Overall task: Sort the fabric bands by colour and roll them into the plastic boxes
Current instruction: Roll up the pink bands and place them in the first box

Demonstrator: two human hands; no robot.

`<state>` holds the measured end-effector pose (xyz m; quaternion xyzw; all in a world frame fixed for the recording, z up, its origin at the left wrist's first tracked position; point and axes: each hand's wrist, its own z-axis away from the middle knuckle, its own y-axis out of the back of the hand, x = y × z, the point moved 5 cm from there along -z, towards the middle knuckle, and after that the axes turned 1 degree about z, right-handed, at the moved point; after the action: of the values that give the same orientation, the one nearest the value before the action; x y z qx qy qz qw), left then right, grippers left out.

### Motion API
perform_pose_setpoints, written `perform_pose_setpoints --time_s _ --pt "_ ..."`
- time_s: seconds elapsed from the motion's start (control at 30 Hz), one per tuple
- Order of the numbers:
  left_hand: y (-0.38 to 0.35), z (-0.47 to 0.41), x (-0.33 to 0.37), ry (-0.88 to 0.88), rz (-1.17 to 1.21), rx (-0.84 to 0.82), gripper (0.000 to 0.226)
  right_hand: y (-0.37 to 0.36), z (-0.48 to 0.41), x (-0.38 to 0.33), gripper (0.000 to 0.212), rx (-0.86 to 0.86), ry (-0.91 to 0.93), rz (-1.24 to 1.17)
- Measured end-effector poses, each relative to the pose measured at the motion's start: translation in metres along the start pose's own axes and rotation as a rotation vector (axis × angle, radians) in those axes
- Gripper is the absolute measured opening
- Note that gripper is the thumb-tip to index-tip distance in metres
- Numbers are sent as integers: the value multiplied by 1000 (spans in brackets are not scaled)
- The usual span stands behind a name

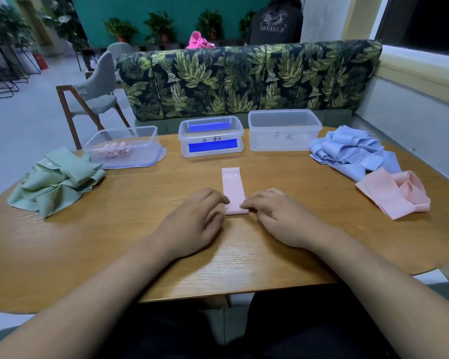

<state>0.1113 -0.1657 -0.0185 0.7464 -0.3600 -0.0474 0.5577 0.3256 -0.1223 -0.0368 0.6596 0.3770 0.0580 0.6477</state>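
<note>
- The wooden table (114, 229) carries everything; the work happens at its near middle.
- A green pile (55, 182) lies at the left, a blue pile (353, 151) at the right, and a smaller pink pile (397, 195) lies just in front of the blue one, touching it. All three are loose and tangled, so pulling one band out could drag its neighbours along or mix pink with blue.
- Three plastic boxes stand along the far edge. The right box (284, 130) looks empty, the middle box (210, 137) shows blue strips, and the left box (151, 141) holds pink rolls (116, 149).
- The left hand (195, 221) and right hand (278, 216) both curl their fingertips onto the near end of one band, pinching it from either side.
- That pink band (232, 187) lies flat and straight, pointing away from the person, with its near end just turned over.
- If one hand rolls faster than the other, the roll will likely skew into a cone.
- A loose start may let the springy band unwind once it is released.
</note>
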Motion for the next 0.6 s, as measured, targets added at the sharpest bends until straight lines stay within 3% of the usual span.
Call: perform_pose_setpoints --time_s 0.13,0.27,0.43,0.6 --pt "-7 -12 2 -251 -76 -91 32 7 -19 9 65 -36 20 -84" --pt "-13 -25 -11 -246 -40 -80 33 9 -40 23 47 -73 54 -121" --pt "-14 -44 -27 -267 -5 -50 19 27 -81 44 49 23 18 -277" --pt "-13 -61 -44 -260 -9 -37 23 23 -113 47 44 29 -2 -402"
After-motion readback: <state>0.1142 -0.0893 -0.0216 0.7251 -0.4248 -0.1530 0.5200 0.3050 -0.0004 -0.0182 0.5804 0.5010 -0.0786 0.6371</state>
